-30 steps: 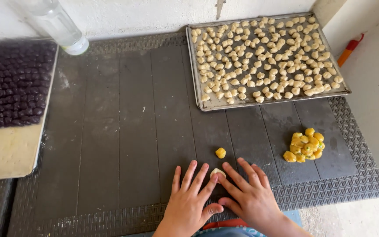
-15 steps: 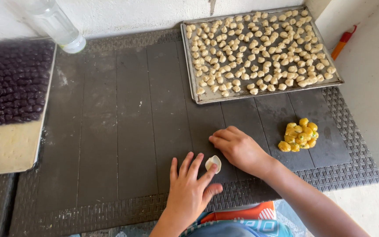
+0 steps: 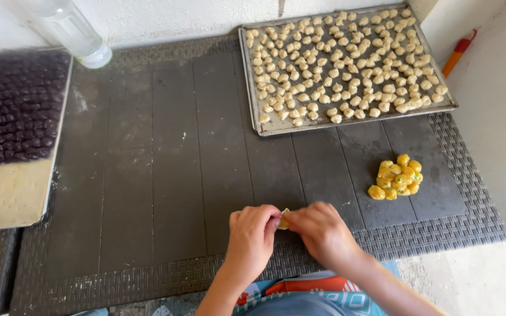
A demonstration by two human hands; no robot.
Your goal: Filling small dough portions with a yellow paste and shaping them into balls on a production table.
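Both hands meet at the near edge of the dark ribbed rubber mat [image 3: 165,175] that covers the worktop. Left hand [image 3: 252,237] and right hand [image 3: 322,234] pinch one small pale dough piece with yellow filling [image 3: 284,219] between their fingertips; both grips are closed on it, the piece just above or on the mat, cannot tell which.

Open room: a wide bare stretch of mat runs from the hands away to the far wall and to the left. The woven border of the mat lies just under the wrists. To the right the mat ends against a pale wall face.

Heap of small yellow filling balls [image 3: 396,177] sits on the mat, right of the hands, near but apart.

Containers: rectangular metal baking tray [image 3: 253,88] at the far right, tilted slightly, packed with rows of small pale dough lumps [image 3: 341,64]; only its near-left corner is bare. Pale board [image 3: 7,199] at the left edge, its far half covered with dark purple balls [image 3: 13,111], its near half bare. Clear plastic bottle [image 3: 71,29] lies tilted at the far left by the wall. Orange-red tool handle [image 3: 458,52] rests beyond the tray's right end.
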